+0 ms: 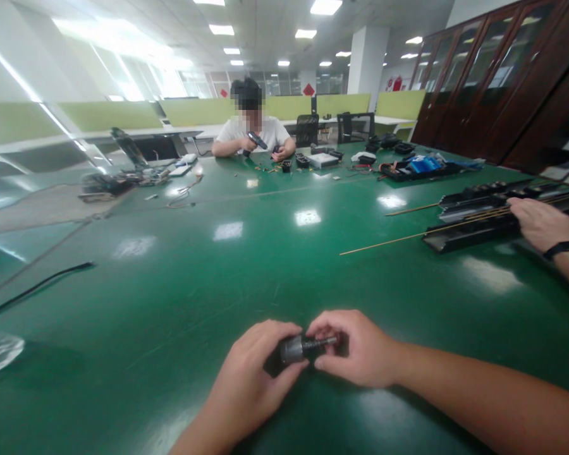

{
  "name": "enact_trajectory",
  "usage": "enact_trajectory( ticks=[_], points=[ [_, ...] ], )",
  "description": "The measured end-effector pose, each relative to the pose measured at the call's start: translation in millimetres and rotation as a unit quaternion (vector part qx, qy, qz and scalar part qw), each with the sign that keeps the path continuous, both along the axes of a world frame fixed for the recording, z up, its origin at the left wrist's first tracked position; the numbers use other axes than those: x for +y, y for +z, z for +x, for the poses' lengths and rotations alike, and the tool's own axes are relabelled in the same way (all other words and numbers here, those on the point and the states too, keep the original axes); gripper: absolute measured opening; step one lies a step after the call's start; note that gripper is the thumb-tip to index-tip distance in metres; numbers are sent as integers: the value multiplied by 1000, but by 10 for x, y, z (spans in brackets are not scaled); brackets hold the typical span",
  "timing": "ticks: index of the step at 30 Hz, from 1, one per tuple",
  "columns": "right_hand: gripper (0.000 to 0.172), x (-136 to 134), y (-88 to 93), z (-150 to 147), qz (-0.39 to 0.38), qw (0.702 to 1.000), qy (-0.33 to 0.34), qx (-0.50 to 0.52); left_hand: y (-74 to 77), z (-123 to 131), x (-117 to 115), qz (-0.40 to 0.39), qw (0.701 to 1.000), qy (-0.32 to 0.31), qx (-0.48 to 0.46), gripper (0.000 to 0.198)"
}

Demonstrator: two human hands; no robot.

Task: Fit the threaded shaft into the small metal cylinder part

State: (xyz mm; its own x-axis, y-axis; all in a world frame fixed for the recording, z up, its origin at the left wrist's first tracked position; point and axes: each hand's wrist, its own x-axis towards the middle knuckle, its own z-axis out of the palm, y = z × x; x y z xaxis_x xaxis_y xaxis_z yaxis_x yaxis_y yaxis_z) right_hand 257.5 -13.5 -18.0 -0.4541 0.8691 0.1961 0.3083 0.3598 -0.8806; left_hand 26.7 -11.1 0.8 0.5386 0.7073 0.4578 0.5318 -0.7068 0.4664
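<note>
Your left hand (pixel 251 373) grips the small motor (pixel 293 349) body while your right hand (pixel 355 347) pinches its shaft (pixel 323 342); hold the body steady, turning only the shaft.

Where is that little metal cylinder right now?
The small metal cylinder sits low in the head view's centre, gripped between the left hand and right hand, just above the green table.

Two bare forearms reach in from the lower edge of the frame, ending in the left hand (pixel 251 373) and the right hand (pixel 360 347). No sleeves, gloves, rings or watch show on either arm; the fingernails are short and unpainted.
</note>
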Motion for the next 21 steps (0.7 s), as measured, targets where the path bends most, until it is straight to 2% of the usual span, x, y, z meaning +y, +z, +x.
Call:
enact_trajectory(
  ticks=[5,13,21],
  points=[
    [28,-5,4,-7,-8,1000,3,10,49,24,-6,-27,999,-18,3,15],
    [22,-16,22,-13,24,1000,-7,-6,24,18,-15,-23,999,-28,-1,21],
    [22,-34,21,-8,53,998,-24,-22,50,38,-22,-22,999,-35,-9,20]
  ],
)
